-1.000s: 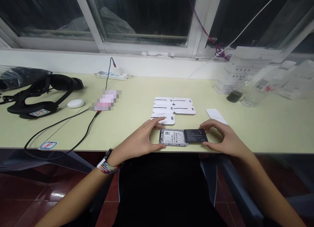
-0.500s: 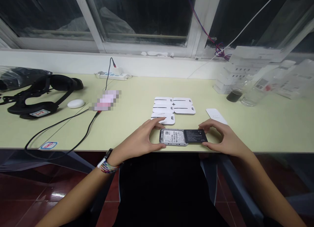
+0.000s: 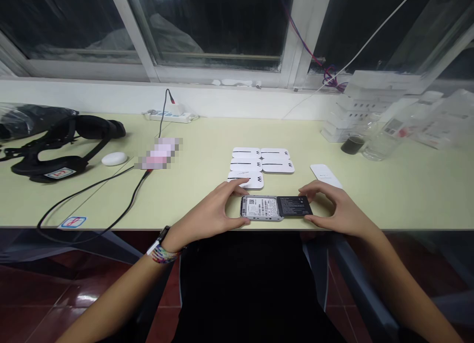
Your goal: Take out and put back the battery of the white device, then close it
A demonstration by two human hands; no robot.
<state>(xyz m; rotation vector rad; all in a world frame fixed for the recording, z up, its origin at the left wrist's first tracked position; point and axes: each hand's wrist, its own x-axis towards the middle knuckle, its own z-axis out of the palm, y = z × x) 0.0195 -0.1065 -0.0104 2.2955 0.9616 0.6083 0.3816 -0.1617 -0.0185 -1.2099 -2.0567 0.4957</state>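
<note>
My left hand (image 3: 218,207) grips the left end of a small open device (image 3: 260,208) with a grey frame and a white printed label inside. Against the device's right side lies a flat black battery (image 3: 294,206) with fine white print. Its right end is between the thumb and fingers of my right hand (image 3: 329,207). Both pieces are at the table's front edge. Just behind them are several white rounded cases (image 3: 246,164) with black marks, laid in two columns. A plain white cover (image 3: 326,176) rests behind my right hand.
A black headset (image 3: 66,145), a white oval item (image 3: 114,158) and a pixelated pink item (image 3: 159,153) with a cable are on the left. A power strip (image 3: 172,116) sits at the back. White boxes (image 3: 355,108), a dark-filled cup (image 3: 352,145) and a clear bottle (image 3: 385,135) stand at right.
</note>
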